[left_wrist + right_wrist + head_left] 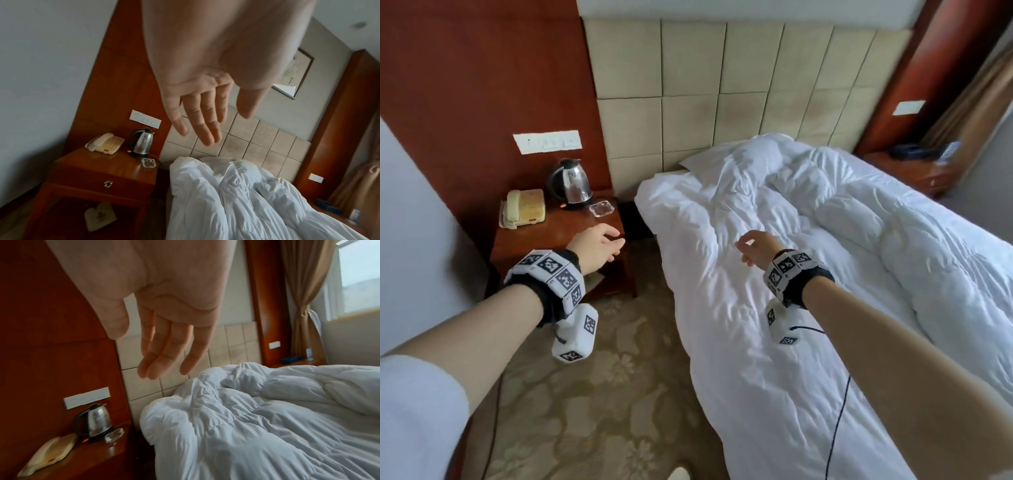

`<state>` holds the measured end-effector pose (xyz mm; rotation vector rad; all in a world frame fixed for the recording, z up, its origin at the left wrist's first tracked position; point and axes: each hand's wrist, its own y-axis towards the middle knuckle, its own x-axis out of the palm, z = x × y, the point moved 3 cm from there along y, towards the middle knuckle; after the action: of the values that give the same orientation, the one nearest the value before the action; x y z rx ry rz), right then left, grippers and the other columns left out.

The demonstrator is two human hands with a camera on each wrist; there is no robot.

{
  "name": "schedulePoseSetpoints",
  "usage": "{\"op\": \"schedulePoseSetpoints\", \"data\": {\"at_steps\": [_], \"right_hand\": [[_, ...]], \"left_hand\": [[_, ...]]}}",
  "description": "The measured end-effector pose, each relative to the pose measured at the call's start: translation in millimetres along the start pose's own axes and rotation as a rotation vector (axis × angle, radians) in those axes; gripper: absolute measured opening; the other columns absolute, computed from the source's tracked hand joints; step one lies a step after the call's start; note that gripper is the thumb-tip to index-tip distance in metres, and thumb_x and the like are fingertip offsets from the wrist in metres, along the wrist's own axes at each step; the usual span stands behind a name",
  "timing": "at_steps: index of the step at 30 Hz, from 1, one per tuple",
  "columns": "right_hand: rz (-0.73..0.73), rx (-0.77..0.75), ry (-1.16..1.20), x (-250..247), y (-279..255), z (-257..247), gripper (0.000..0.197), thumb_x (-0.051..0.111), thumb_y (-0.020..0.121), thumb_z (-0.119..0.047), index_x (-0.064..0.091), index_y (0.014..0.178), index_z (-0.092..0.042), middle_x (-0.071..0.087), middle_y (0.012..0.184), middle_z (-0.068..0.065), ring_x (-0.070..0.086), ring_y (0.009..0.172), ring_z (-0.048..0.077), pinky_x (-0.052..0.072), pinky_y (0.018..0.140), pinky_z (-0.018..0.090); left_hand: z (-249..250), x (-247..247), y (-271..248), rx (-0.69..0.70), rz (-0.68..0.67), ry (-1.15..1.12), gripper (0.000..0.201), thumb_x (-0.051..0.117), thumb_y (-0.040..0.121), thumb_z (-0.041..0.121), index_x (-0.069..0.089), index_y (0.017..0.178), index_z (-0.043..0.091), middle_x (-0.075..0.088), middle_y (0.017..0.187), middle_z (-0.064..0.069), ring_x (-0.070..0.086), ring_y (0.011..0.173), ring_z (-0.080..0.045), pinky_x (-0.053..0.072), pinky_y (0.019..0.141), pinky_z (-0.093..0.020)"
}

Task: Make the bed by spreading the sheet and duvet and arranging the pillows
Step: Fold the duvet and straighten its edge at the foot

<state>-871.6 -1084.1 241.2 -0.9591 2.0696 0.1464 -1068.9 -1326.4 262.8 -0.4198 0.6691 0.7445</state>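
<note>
A rumpled white duvet (791,246) (236,203) (257,418) covers the bed, bunched in long folds toward the padded headboard (688,96). A white pillow corner (698,161) peeks out under it at the head end. My left hand (599,246) (205,116) hovers over the gap between nightstand and bed, fingers straight, holding nothing. My right hand (755,248) (162,344) hangs above the duvet's near side, fingers relaxed and empty, not touching the fabric.
A wooden nightstand (558,240) left of the bed carries a beige phone (522,209), a steel kettle (570,185) and a glass ashtray (602,208). A second nightstand (907,171) stands beyond the bed. Patterned carpet (592,394) lies underfoot. A black cable (839,411) trails over the duvet.
</note>
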Motion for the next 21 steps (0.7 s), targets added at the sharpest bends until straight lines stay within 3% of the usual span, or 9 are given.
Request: {"op": "schedulePoseSetpoints", "data": {"at_steps": [4, 6, 9, 12, 15, 18, 20, 21], "right_hand": [[0.076, 0.070, 0.029, -32, 93, 11, 0.012, 0.051, 0.094, -0.027, 0.054, 0.098, -0.017, 0.054, 0.062, -0.005, 0.050, 0.052, 0.009, 0.038, 0.046, 0.017], [0.108, 0.124, 0.070, -44, 129, 16, 0.013, 0.051, 0.094, -0.026, 0.056, 0.100, -0.016, 0.054, 0.061, -0.004, 0.050, 0.052, 0.010, 0.039, 0.051, 0.019], [0.133, 0.198, 0.109, -60, 184, 31, 0.013, 0.052, 0.094, -0.027, 0.056, 0.099, -0.016, 0.056, 0.060, -0.001, 0.051, 0.052, 0.011, 0.042, 0.054, 0.020], [0.164, 0.254, 0.091, -73, 212, 47, 0.019, 0.050, 0.094, -0.029, 0.057, 0.106, -0.016, 0.057, 0.062, -0.003, 0.052, 0.053, 0.009, 0.042, 0.055, 0.019], [0.245, 0.403, 0.083, -86, 251, 79, 0.029, 0.050, 0.094, -0.030, 0.058, 0.116, -0.012, 0.069, 0.079, 0.007, 0.056, 0.061, 0.017, 0.043, 0.059, 0.021], [0.329, 0.555, 0.079, -100, 278, 110, 0.032, 0.052, 0.093, -0.030, 0.059, 0.116, -0.009, 0.071, 0.090, 0.013, 0.057, 0.070, 0.020, 0.047, 0.069, 0.024], [0.393, 0.655, 0.077, -108, 291, 126, 0.032, 0.053, 0.092, -0.034, 0.060, 0.113, -0.011, 0.071, 0.091, 0.011, 0.058, 0.077, 0.020, 0.048, 0.079, 0.028], [0.421, 0.698, 0.083, -111, 303, 133, 0.032, 0.053, 0.092, -0.035, 0.061, 0.112, -0.012, 0.069, 0.086, 0.007, 0.059, 0.077, 0.020, 0.048, 0.078, 0.027]], "left_hand": [[34, 2, 122, 0.035, 0.006, -0.011, 0.033, 0.051, 0.094, 0.024, 0.053, 0.122, 0.005, 0.066, 0.098, -0.013, 0.060, 0.081, -0.024, 0.042, 0.062, -0.020], [51, 11, 176, 0.050, -0.019, -0.011, 0.032, 0.050, 0.095, 0.025, 0.053, 0.121, 0.006, 0.064, 0.094, -0.010, 0.060, 0.082, -0.024, 0.043, 0.063, -0.022], [71, 41, 263, 0.045, -0.119, 0.001, 0.032, 0.052, 0.094, 0.025, 0.053, 0.120, 0.006, 0.064, 0.092, -0.010, 0.061, 0.082, -0.025, 0.046, 0.078, -0.030], [82, 70, 325, 0.058, -0.180, -0.026, 0.032, 0.053, 0.093, 0.023, 0.053, 0.119, 0.005, 0.064, 0.091, -0.012, 0.059, 0.081, -0.026, 0.048, 0.084, -0.035], [104, 108, 409, 0.118, -0.268, 0.014, 0.028, 0.051, 0.093, 0.022, 0.053, 0.117, 0.008, 0.064, 0.095, -0.012, 0.058, 0.081, -0.024, 0.047, 0.072, -0.027], [128, 139, 478, 0.159, -0.384, 0.033, 0.031, 0.051, 0.094, 0.021, 0.052, 0.122, 0.007, 0.062, 0.092, -0.011, 0.057, 0.081, -0.024, 0.044, 0.062, -0.021], [143, 157, 518, 0.186, -0.471, 0.038, 0.032, 0.053, 0.093, 0.021, 0.052, 0.122, 0.005, 0.062, 0.092, -0.012, 0.057, 0.079, -0.024, 0.045, 0.062, -0.023], [151, 167, 542, 0.193, -0.496, 0.034, 0.033, 0.054, 0.093, 0.021, 0.052, 0.121, 0.004, 0.062, 0.093, -0.014, 0.057, 0.079, -0.025, 0.048, 0.067, -0.026]]}}
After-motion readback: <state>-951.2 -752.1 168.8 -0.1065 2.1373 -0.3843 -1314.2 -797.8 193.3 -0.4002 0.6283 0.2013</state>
